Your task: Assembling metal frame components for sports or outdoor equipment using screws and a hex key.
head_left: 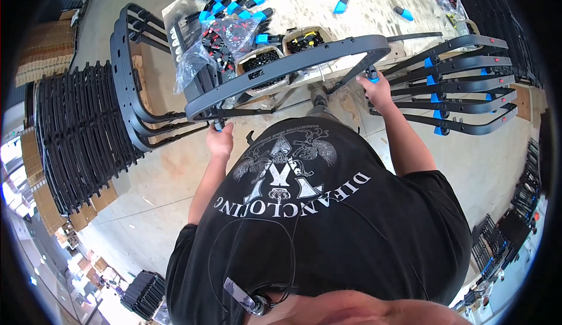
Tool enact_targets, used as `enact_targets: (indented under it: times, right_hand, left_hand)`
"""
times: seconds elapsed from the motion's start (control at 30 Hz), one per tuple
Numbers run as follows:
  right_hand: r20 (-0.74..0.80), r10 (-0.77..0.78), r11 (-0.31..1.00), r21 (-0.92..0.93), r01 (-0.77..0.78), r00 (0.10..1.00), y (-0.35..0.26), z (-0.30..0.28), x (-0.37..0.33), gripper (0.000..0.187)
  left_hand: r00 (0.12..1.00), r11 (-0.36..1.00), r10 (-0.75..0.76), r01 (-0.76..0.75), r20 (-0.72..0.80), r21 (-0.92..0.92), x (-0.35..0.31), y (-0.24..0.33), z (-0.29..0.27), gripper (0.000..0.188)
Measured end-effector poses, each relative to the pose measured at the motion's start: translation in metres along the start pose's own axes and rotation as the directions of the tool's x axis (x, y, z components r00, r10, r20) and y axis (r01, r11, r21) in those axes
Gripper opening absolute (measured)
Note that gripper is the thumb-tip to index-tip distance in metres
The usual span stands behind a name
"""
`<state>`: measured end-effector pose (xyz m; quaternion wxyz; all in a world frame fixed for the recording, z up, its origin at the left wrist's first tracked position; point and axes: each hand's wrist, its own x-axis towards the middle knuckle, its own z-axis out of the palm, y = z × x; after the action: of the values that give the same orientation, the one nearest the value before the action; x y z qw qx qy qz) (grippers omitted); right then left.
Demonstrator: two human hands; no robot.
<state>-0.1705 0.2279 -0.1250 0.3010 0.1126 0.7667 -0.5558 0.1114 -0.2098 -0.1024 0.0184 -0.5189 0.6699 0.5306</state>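
Note:
A long black curved frame (287,67) spans the space in front of my body, held up at the near edge of the workbench. My left hand (219,142) is closed at its left end, around a small dark piece with a little blue on it. At the other end, my right hand (379,92) grips a black and blue clip (372,75) on the bar beneath the bend. The fingers of both hands are partly hidden by these parts. Behind the frame, cardboard boxes of small black parts (261,62) and of black and yellow parts (304,39) sit on the bench.
Several similar frames with blue pieces (462,85) stick out at the right, and more frames (126,79) stand at the left. Stacked black bars (85,132) lie beyond those. Blue and black clips (240,9) and plastic bags of parts (225,41) cover part of the workbench (374,0).

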Motion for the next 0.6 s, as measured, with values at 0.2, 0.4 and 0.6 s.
enact_targets:
  times: [0.2,0.4,0.6]
  right_hand:
    - [-0.377,-0.352,0.903,-0.378,0.205,0.857,0.025,0.021,0.013,0.053]
    - [-0.114,0.226,0.966,0.154,-0.208,0.967,0.016,0.095,-0.046,0.024]
    - [0.09,-0.526,0.383,-0.863,0.33,0.845,-0.103,0.17,0.011,0.044]
  left_hand:
    - [0.924,0.929,0.322,-0.266,-0.204,0.258,0.003,-0.022,0.008,0.038]
    - [0.962,0.959,0.228,-0.196,-0.151,0.203,0.025,-0.043,0.006,0.035]
    - [0.967,0.971,0.236,-0.232,-0.095,0.054,0.025,-0.05,0.004,0.031]
